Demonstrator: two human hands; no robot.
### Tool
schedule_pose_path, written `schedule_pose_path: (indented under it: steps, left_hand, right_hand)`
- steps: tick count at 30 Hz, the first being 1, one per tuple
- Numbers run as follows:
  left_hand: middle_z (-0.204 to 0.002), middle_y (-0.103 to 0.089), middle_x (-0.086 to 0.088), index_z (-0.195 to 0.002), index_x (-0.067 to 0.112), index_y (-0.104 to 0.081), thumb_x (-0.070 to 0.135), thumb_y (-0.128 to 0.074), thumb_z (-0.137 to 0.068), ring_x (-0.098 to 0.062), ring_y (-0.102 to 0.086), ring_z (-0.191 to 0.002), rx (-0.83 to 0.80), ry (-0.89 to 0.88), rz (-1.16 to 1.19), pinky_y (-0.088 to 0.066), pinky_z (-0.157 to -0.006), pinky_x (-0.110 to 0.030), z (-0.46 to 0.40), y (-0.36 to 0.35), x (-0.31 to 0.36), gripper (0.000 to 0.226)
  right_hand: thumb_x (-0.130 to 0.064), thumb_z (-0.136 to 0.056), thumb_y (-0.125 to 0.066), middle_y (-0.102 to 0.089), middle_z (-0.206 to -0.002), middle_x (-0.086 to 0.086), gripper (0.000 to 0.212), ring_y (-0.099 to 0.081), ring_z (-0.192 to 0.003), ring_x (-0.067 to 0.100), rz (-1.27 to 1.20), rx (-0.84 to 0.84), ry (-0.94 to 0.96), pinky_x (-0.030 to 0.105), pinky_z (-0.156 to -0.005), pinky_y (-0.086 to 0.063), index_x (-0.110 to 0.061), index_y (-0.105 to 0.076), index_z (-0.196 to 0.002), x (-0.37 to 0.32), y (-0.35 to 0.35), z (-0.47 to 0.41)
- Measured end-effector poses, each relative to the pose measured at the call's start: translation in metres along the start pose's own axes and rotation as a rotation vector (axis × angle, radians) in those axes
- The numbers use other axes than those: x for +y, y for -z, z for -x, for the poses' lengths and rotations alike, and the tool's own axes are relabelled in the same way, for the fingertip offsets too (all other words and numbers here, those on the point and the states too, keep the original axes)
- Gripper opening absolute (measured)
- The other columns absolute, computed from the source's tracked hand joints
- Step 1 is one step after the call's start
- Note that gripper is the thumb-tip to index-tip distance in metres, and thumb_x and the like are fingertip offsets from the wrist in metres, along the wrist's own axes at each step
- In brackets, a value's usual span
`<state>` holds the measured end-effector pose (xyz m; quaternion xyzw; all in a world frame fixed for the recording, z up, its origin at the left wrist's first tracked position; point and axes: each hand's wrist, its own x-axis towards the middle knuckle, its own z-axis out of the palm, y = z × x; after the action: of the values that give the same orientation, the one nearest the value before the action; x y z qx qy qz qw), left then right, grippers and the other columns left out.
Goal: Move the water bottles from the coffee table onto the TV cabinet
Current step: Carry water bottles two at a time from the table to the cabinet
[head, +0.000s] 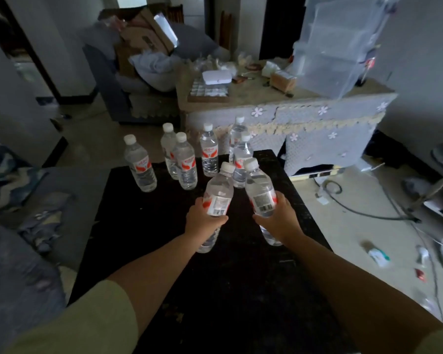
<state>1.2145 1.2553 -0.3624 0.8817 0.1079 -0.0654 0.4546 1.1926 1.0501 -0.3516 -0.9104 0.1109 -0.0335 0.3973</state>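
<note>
We are gripping one water bottle in each hand over the dark coffee table (143, 238): our left hand (202, 221) is wrapping its fingers round the middle of the left bottle (216, 198), and our right hand (276, 215) is clasping the right bottle (260, 192) the same way, the two hands near each other but not touching. Both bottles are tilting, caps leaning away from us; whether their bases are off the table we cannot tell. Six more bottles (186, 164) are standing upright in a loose cluster at the far end of the table. We are judging this as the pick-up step of one carry, with most of the job left. The cloth-covered cabinet (317, 118) beyond the table is probably the TV cabinet; its top is crowded with a clear plastic drawer unit (335, 44) and small items, so next we are needing to lift, carry both bottles across and find bare patches to set them upright.
</note>
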Motion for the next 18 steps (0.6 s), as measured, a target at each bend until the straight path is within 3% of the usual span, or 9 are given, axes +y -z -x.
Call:
schedule_pose_path:
  steps: [5,9,18]
  left_hand:
    - [-0.119,-0.058,-0.009,-0.125,0.014,-0.044,0.037,-0.082,-0.063,-0.030,-0.058,-0.112,-0.089,-0.059,-0.049,-0.048,-0.097,-0.044,0.018,0.004,-0.001,0.076]
    - [-0.118,-0.058,-0.008,-0.125,0.014,-0.045,0.034,-0.082,-0.064,-0.028,-0.060,-0.109,-0.157,-0.110,-0.049,-0.049,-0.095,-0.044,0.040,0.005,-0.003,0.074]
    - [-0.116,-0.061,-0.010,-0.124,0.013,-0.046,0.032,-0.085,-0.063,-0.029,-0.061,-0.107,-0.312,-0.306,-0.055,-0.050,-0.095,-0.045,0.101,-0.041,0.046,0.075]
  right_hand:
    - [-0.027,-0.070,-0.082,-0.054,-0.125,0.009,0.079,-0.056,-0.114,0.025,-0.046,0.122,-0.116,0.039,-0.094,-0.049,-0.013,-0.039,-0.135,0.006,0.005,0.042]
    - [-0.025,-0.070,-0.082,-0.057,-0.120,0.007,0.074,-0.059,-0.107,0.022,-0.139,0.223,-0.205,0.031,-0.083,-0.049,-0.014,-0.042,-0.130,0.013,0.012,0.078]
    - [-0.026,-0.071,-0.082,-0.059,-0.119,0.011,0.071,-0.059,-0.106,0.026,-0.171,0.452,-0.344,0.032,-0.083,-0.047,-0.012,-0.042,-0.129,0.048,0.080,0.165]
